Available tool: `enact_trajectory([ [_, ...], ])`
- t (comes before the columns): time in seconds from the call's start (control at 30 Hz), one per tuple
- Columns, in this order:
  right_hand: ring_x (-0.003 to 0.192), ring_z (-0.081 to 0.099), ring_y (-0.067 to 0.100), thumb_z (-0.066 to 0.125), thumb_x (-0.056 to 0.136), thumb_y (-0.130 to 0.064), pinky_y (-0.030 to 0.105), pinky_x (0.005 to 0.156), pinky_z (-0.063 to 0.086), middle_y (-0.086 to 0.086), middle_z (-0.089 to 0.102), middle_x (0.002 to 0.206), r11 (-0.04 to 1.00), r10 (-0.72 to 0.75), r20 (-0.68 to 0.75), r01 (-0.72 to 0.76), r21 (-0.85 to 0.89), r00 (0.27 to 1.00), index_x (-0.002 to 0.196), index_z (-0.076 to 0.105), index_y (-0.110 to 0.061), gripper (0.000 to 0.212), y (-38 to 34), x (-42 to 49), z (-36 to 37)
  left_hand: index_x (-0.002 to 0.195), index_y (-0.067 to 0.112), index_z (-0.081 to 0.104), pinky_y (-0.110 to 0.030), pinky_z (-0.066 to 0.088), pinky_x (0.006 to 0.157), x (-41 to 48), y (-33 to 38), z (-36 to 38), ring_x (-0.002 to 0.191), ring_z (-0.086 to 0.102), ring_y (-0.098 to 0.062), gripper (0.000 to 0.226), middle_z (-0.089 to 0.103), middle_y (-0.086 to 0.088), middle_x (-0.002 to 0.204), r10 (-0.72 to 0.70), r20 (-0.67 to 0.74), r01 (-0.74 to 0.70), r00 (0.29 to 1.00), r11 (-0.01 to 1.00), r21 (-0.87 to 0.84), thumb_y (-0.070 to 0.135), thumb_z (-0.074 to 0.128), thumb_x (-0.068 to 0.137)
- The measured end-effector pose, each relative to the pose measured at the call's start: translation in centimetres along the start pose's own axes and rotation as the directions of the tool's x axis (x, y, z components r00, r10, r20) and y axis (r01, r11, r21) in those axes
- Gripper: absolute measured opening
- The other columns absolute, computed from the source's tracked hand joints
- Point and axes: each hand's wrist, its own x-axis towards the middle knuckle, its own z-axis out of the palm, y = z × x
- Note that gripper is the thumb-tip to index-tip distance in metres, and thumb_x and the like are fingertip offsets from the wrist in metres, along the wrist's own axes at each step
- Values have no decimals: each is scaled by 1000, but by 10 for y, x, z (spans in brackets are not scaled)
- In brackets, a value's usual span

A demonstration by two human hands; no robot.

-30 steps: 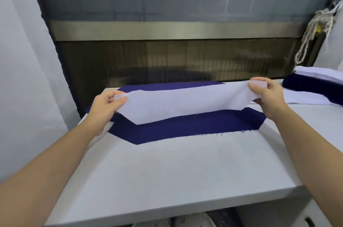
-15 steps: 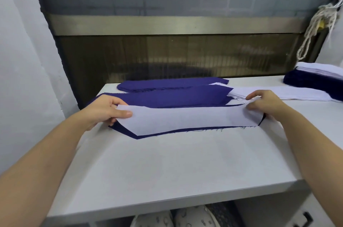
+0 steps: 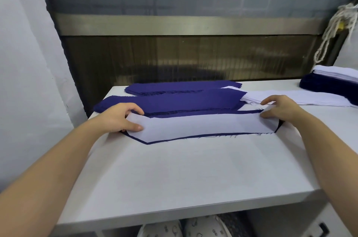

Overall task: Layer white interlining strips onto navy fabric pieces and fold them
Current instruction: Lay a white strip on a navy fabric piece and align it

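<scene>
White tabletop (image 3: 193, 169) fills the near field, set against a dark ribbed panel (image 3: 174, 58) with a metal band (image 3: 184, 24) above it. Pale wall (image 3: 23, 62) on your left.

Work piece: one white interlining strip (image 3: 203, 126) lies lengthwise on a navy piece (image 3: 147, 142) at mid-tabletop. Navy shows only as a thin border along the near edge, at the left point, and as a narrow line along the far edge.

Your left hand (image 3: 120, 118) grips the strip's left end, thumb on top and fingers curled over the far edge. Your right hand (image 3: 280, 108) pinches the right end between thumb and curled fingers. That corner sits slightly raised off the navy.

Surroundings:
- Navy stack (image 3: 174, 101) lies just behind the strip. Whether it touches or overlaps the work piece's far edge, you cannot tell.
- Second, flatter navy stack (image 3: 184, 86) lies behind that, close to the panel.
- Pile of white strips (image 3: 300, 99) runs rightward from just behind your right fingers.
- Tall bundle (image 3: 329, 81) at far right, navy below and white on top, is cut by the frame edge.
- White cord (image 3: 333, 29) hangs in loops above the bundle.

Obstructions: your hands cover both ends of the strip, so how the ends line up is hidden. Both forearms cross above the near tabletop. Below its front edge are two pale patterned shapes (image 3: 184, 227), too cropped to identify.
</scene>
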Motion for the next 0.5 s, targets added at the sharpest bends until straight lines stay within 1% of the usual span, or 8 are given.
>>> enact_trajectory([
  [0.07,100,51,27,77,72,-8,30,80,40,11,55,113,1000,-5,4,5,-12,1000,104,64,-14,35,0,-1,-1,105,36,55,-21,44,73,0,0,0,85,53,-7,40,54,18,92,35,-24,-35,999,999,-2,25,79,75],
  [0.1,98,50,26,77,73,-9,29,80,39,11,54,110,1000,-9,6,9,-23,1000,106,64,-13,37,-1,-1,-1,108,36,54,-19,43,70,0,0,1,81,52,-7,41,54,18,88,49,-43,-49,998,999,1,26,78,76],
  [0.2,93,48,25,76,74,-9,28,78,36,8,51,104,999,-19,-1,19,-42,1000,110,63,-13,38,-1,-2,0,113,32,49,-21,46,57,0,1,5,64,52,-15,30,52,0,69,53,-118,-59,992,997,-45,28,65,87],
  [0.27,91,48,25,72,76,-6,27,77,36,7,51,101,998,-24,-11,23,-49,1000,111,63,-12,37,-1,-1,0,116,29,47,-20,45,51,1,1,6,62,51,-16,29,51,-4,66,43,-153,-50,987,998,-45,22,61,90],
  [0.33,89,49,24,69,78,-3,27,74,36,6,52,97,998,-21,-21,20,-61,1000,113,62,-12,36,1,0,1,119,27,48,-21,44,52,1,2,6,60,51,-17,35,51,-5,66,48,-162,-47,986,999,10,17,63,89],
  [0.4,87,49,24,67,80,-2,28,74,36,5,52,95,998,-17,-27,15,-64,999,114,61,-12,36,1,1,2,121,26,49,-25,44,59,1,2,6,61,51,-17,40,53,-5,67,43,-150,-36,988,998,49,17,67,86],
  [0.5,87,49,25,67,81,-2,28,74,37,4,52,94,997,-17,-29,15,-70,999,115,61,-13,36,1,2,3,121,25,50,-21,42,58,1,1,6,64,51,-14,44,53,-2,69,38,-144,-26,989,996,79,18,71,83],
])
